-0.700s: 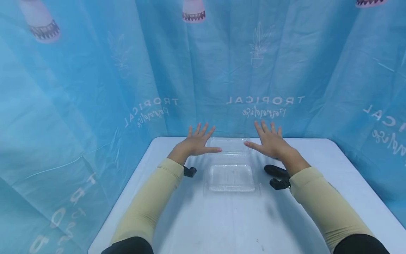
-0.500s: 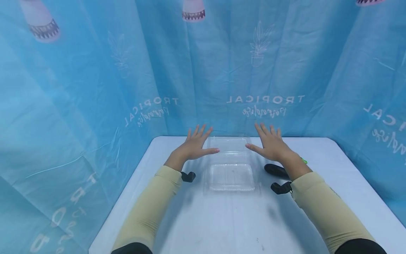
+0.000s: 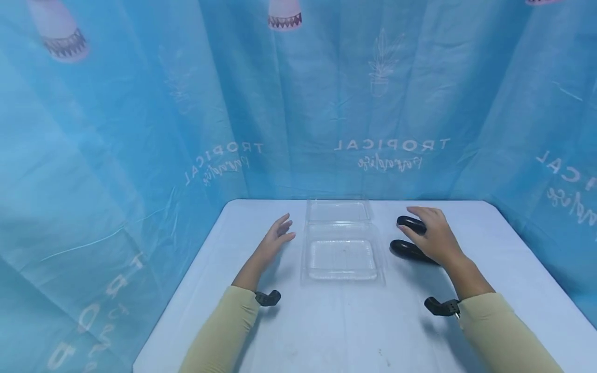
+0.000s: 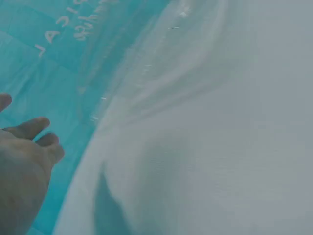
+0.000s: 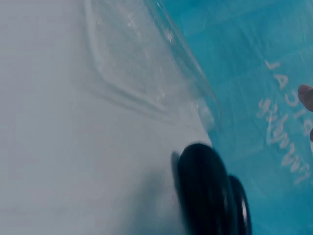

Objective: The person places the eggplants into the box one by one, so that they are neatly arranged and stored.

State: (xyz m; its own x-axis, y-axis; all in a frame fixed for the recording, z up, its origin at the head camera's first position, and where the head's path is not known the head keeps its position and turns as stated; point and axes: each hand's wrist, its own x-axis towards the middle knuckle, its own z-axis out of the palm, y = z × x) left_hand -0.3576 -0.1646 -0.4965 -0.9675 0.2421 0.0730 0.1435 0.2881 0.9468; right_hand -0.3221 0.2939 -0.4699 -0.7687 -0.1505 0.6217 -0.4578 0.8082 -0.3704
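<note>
My right hand (image 3: 436,235) hovers over two glossy, near-black eggplants lying on the right of the table. Its thumb and fingers spread around the blunt end of the far eggplant (image 3: 410,224) in the head view, and the near eggplant (image 3: 408,249) lies partly under the hand. Both stem ends are hidden. In the right wrist view the near eggplant (image 5: 200,186) fills the bottom, with fingertips (image 5: 307,98) at the right edge. My left hand (image 3: 272,243), fingers loosely bent and holding nothing, is left of a clear plastic clamshell box (image 3: 342,278) whose lid (image 3: 338,211) stands open behind.
A white-covered table (image 3: 345,331) carries everything. Blue printed curtain (image 3: 308,114) hangs close along its back and sides. Black camera mounts sit on the left wrist (image 3: 268,298) and right wrist (image 3: 440,306).
Both hands have come down and back from their spread pose over the table. The right moved right to the eggplants, uncovering the far one; the left drew away from the box's lid.
</note>
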